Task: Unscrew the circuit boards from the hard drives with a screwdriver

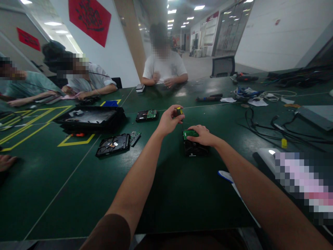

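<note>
— Closed tight, was the left grip?

— Yes; it curled around a small screwdriver with a yellow-and-black handle, held upright just above the hard drive.

— And the right grip?

— It lay flat across the drive's top, fingers half-curled and pressing on the green circuit board, clasping nothing fully.

— Where was the drive?

— On the green counter, mid-way across, directly ahead of the person. Another opened drive lay well to the left, near a black tray; tangled cables sprawled to the right.
</note>
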The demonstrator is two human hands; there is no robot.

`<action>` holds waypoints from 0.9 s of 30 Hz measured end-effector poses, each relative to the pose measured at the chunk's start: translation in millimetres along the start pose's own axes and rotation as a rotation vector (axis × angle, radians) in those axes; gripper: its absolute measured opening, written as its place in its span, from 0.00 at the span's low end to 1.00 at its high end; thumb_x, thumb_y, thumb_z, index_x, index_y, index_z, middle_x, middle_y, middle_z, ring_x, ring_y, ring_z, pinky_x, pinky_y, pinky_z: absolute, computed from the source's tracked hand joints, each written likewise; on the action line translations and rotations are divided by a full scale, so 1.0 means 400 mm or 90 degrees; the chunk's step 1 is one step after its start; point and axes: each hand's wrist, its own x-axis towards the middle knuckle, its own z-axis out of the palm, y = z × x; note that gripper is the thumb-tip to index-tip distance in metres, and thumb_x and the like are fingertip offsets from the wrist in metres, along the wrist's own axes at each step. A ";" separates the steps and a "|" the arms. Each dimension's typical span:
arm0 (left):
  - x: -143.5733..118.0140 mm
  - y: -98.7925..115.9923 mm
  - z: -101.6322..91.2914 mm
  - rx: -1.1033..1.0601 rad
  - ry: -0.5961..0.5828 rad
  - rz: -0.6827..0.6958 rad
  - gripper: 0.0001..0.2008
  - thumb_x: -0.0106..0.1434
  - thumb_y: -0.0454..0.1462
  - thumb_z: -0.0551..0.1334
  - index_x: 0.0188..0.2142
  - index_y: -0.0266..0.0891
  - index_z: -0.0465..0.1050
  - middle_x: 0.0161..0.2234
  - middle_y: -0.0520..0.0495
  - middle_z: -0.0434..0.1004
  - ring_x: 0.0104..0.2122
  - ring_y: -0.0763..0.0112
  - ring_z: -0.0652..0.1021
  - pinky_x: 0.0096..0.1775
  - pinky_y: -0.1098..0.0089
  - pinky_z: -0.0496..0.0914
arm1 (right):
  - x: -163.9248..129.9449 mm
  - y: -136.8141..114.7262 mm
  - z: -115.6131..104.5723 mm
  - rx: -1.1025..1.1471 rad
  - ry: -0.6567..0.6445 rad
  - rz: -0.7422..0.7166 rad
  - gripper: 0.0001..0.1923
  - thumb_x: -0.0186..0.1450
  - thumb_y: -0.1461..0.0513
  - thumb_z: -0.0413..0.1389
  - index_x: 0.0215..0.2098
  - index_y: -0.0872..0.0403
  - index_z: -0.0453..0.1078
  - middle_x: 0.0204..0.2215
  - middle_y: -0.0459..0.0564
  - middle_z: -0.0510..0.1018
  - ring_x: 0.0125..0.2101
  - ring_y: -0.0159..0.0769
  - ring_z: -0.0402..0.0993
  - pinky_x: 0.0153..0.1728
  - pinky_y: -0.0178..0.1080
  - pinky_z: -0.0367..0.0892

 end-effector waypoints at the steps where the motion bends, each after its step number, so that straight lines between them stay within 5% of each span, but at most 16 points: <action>1: 0.000 0.001 0.000 0.001 0.000 -0.001 0.17 0.65 0.29 0.68 0.52 0.42 0.72 0.41 0.48 0.79 0.38 0.71 0.82 0.37 0.70 0.82 | -0.001 -0.001 -0.001 -0.001 -0.001 0.001 0.32 0.66 0.40 0.58 0.65 0.41 0.70 0.58 0.57 0.73 0.60 0.59 0.66 0.62 0.61 0.60; 27: 0.001 0.019 0.013 0.003 0.025 -0.016 0.11 0.70 0.42 0.68 0.49 0.41 0.77 0.35 0.49 0.75 0.34 0.73 0.78 0.31 0.74 0.81 | -0.001 -0.006 -0.003 0.006 -0.005 0.009 0.32 0.66 0.41 0.59 0.64 0.42 0.70 0.59 0.58 0.72 0.62 0.61 0.65 0.63 0.62 0.60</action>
